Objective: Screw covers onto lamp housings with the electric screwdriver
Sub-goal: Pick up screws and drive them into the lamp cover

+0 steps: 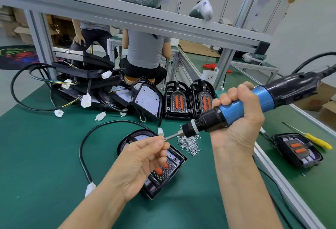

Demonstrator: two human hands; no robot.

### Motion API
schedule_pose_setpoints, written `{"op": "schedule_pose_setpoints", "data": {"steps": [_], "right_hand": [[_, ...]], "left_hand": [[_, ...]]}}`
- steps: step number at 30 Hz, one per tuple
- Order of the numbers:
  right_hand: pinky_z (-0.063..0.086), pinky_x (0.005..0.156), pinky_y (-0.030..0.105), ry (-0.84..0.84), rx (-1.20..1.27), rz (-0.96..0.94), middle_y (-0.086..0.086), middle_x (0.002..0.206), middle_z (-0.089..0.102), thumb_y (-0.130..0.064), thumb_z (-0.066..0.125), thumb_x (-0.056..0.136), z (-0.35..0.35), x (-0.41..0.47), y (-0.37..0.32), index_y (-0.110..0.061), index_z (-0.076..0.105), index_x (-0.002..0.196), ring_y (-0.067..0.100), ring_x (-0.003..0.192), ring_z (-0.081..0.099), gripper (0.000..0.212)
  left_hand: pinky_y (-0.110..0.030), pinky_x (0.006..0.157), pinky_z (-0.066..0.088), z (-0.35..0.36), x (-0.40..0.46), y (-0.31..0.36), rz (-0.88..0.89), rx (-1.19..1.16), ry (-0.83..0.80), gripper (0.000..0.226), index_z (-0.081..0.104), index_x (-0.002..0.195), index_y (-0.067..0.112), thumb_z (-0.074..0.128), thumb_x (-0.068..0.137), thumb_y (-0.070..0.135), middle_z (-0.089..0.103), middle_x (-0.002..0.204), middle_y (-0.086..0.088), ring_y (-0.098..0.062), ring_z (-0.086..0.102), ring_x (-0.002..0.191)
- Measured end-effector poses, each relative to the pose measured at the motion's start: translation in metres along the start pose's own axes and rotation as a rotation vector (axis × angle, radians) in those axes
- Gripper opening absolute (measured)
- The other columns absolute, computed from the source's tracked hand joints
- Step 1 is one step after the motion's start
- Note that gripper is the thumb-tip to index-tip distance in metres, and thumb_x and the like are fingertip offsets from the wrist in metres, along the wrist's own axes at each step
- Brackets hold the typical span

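The right hand has its grip wrapped around the blue barrel of the electric screwdriver, held tilted above the bench with its bit pointing toward 8 o'clock. The left hand pinches thumb and forefinger together at the very tip of the bit; whatever sits between the fingertips is too small to make out. Directly beneath the left hand lies a lamp housing flat on the green mat, its cover showing two orange lenses, with a black cable looping off toward 9 o'clock to a white connector. A loose heap of small silver screws lies just beside the housing at its 1 o'clock. At 12 o'clock two more covered housings stand upright side by side, and a tangle of housings and wiring is piled at 10 o'clock. At 3 o'clock, past an aluminium rail, another housing lies near a yellow-handled screwdriver.
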State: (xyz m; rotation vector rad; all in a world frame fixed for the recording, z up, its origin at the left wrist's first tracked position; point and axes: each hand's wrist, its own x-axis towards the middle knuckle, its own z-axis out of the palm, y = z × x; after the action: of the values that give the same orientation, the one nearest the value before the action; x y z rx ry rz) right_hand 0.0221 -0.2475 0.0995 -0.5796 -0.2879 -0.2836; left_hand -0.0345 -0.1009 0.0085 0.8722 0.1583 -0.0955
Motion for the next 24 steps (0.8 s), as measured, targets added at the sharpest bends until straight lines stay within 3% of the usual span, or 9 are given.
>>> {"op": "schedule_pose_setpoints", "data": {"steps": [14, 18, 24], "right_hand": [[0.045, 0.051, 0.021, -0.035, -0.024, 0.0, -0.006, 0.057, 0.049, -0.007, 0.058, 0.074, 0.0026, -0.0047, 0.0018, -0.018, 0.051, 0.085, 0.007, 0.047, 0.047, 0.017], [0.045, 0.052, 0.021, -0.038, -0.026, 0.002, -0.005, 0.059, 0.048, -0.006, 0.058, 0.075, 0.0019, -0.0064, 0.0037, -0.018, 0.051, 0.087, 0.008, 0.049, 0.047, 0.018], [0.044, 0.053, 0.022, -0.012, -0.04, -0.043, -0.005, 0.057, 0.048, -0.005, 0.056, 0.073, 0.0027, -0.0096, 0.0072, -0.017, 0.05, 0.091, 0.008, 0.048, 0.046, 0.022]], "left_hand": [[-0.021, 0.052, 0.055, -0.0038, -0.003, -0.003, -0.015, -0.06, 0.014, 0.013, 0.071, 0.08, 0.001, 0.067, 0.069, 0.007, 0.067, 0.075, -0.011, -0.013, 0.061, 0.056], [-0.021, 0.052, 0.055, -0.0034, -0.004, -0.0034, -0.009, -0.078, 0.028, 0.009, 0.074, 0.074, 0.004, 0.066, 0.07, 0.006, 0.068, 0.075, -0.011, -0.013, 0.061, 0.055], [-0.02, 0.053, 0.054, 0.0022, -0.0047, -0.0069, 0.126, -0.05, 0.102, 0.01, 0.077, 0.069, 0.009, 0.068, 0.065, 0.008, 0.069, 0.071, -0.009, -0.011, 0.061, 0.055]]}}
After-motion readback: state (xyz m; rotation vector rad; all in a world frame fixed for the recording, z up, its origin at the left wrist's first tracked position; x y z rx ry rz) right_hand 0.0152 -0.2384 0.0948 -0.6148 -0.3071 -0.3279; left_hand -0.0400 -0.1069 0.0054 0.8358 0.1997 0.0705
